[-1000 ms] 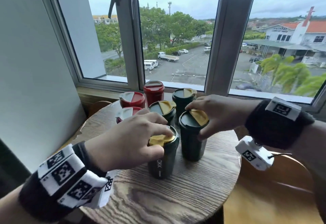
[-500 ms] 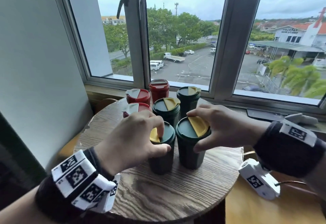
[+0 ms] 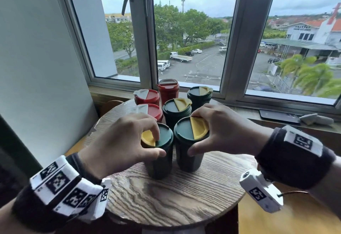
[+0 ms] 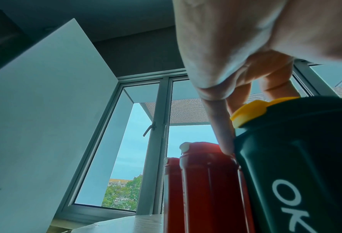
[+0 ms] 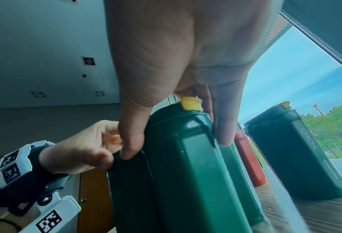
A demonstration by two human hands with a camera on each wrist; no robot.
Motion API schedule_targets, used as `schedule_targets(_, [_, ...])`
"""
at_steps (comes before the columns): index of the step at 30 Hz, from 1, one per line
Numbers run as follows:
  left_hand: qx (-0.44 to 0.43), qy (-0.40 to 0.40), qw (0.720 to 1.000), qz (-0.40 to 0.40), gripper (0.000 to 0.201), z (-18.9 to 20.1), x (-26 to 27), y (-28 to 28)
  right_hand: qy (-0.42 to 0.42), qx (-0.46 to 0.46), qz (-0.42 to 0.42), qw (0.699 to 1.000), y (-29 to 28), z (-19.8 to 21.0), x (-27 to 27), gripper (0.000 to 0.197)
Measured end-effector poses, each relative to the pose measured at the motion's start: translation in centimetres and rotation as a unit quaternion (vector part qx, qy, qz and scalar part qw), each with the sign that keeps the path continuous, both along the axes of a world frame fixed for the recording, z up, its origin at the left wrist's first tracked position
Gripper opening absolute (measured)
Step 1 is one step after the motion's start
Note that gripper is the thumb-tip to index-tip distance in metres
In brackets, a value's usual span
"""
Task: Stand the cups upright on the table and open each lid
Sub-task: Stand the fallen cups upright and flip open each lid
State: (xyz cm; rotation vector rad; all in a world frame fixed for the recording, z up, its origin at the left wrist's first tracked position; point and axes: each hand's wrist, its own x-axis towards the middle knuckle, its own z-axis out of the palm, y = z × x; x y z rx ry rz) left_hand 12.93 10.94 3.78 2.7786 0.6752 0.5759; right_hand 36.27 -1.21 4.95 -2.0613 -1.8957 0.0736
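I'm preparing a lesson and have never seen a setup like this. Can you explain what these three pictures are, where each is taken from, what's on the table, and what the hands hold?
No machine here: a person wears three cameras. One on the head looks down at both hands; one on each wrist looks along the fingers, hence the odd low angles. The patterned blocks are strapped to the wrists. On the round wooden table stand seven lidded cups, four dark green with yellow flaps and three red. The left hand grips the near left green cup, fingertips on its yellow flap. The right hand grips the near right green cup around its lid. Both cups stand upright.
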Motion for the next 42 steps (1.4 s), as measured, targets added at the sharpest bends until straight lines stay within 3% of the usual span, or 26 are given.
schedule_targets(23, [0.033,-0.012,0.999,-0.012,0.035,-0.9,-0.5,1.4,0.011,0.004,-0.004,1.000,0.9,-0.8,0.1,0.097])
schedule_targets(28, [0.046,-0.030,0.998,-0.017,0.048,0.0,-0.9,2.5,0.016,-0.023,-0.005,1.000,1.2,2.0,0.8,0.074])
schedule_targets(32, [0.053,-0.061,0.995,0.054,0.042,1.3,-0.8,5.6,-0.033,-0.003,-0.018,0.999,4.5,4.1,3.3,0.045])
schedule_targets(37, [-0.055,0.068,0.991,0.105,0.053,2.0,0.5,9.5,-0.084,-0.077,-0.028,0.993,9.3,4.4,4.4,0.038])
schedule_targets(42, [-0.216,0.048,0.969,0.110,0.035,1.6,2.4,10.7,0.042,-0.173,-0.067,0.982,12.3,4.2,4.7,0.029])
